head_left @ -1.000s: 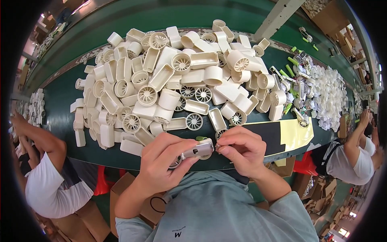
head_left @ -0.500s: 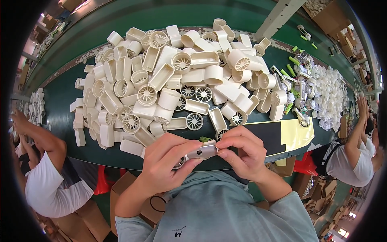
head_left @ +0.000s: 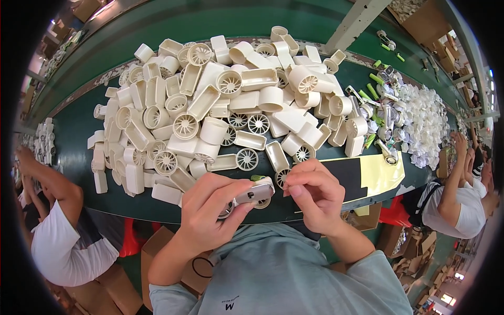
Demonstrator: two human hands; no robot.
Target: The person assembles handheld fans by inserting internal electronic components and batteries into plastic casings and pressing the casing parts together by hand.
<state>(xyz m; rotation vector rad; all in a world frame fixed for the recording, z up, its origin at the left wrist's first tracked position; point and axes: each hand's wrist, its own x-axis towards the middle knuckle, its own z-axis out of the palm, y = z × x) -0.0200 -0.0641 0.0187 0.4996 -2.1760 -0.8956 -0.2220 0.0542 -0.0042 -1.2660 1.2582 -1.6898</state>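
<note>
My left hand (head_left: 210,212) is closed around a small device, a silver-grey handle piece (head_left: 255,193) with a dark square opening in its face. A round spoked part shows under my fingers beside it, and a green bit sticks out behind. My right hand (head_left: 319,199) is a short way to the right, apart from the device. Its thumb and forefinger are pinched together; whatever they hold is too small to make out. Beyond both hands lies a big heap of cream plastic housings (head_left: 212,131), with round spoked ends and hollow rectangular handles.
Right of the heap are green cylindrical cells (head_left: 372,91) among wired parts, then a pile of white translucent pieces (head_left: 428,121). A yellow sheet (head_left: 382,173) and a black sheet (head_left: 341,178) lie on the dark green table (head_left: 131,206). Co-workers sit on both sides. Cardboard boxes (head_left: 157,254) stand below.
My right hand has drawn away from the end of the silver-grey piece, leaving a gap. My left hand still holds the device, now tilted slightly more. The view has shifted a little.
</note>
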